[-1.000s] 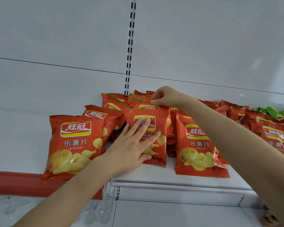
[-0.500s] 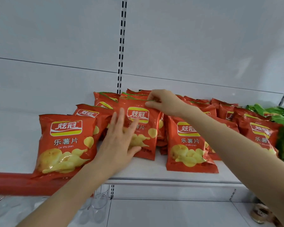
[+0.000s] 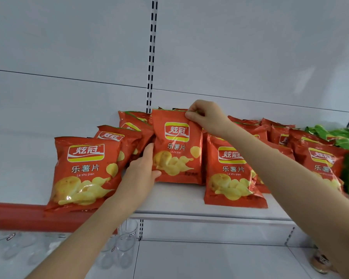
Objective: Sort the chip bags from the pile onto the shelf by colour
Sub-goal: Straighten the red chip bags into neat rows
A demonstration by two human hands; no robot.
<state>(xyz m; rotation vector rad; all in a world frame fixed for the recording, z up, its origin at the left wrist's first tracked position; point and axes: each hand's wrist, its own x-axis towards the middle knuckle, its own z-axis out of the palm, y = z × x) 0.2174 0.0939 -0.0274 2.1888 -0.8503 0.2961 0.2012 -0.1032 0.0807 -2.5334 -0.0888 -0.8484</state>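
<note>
white shelf (image 3: pixel 189 200) carries a row of red bags (image 3: pixel 85 170), green bags (image 3: pixel 343 135) out at three o'clock. the middle red bag (image 3: pixel 177 150) stands upright, being squared into line, i'd judge. right hand (image 3: pixel 206 117), fingers pinching its top seam at one o'clock; left hand (image 3: pixel 141 170), fingers curled round its seven o'clock edge. next up: seat it, then let go.

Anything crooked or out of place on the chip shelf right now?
The leftmost red bag overhangs the red front rail with its bottom edge. The middle red bag, gripped by the left hand and pinched by the right hand, stands slightly tilted. Green bags sit grouped at right.
</note>
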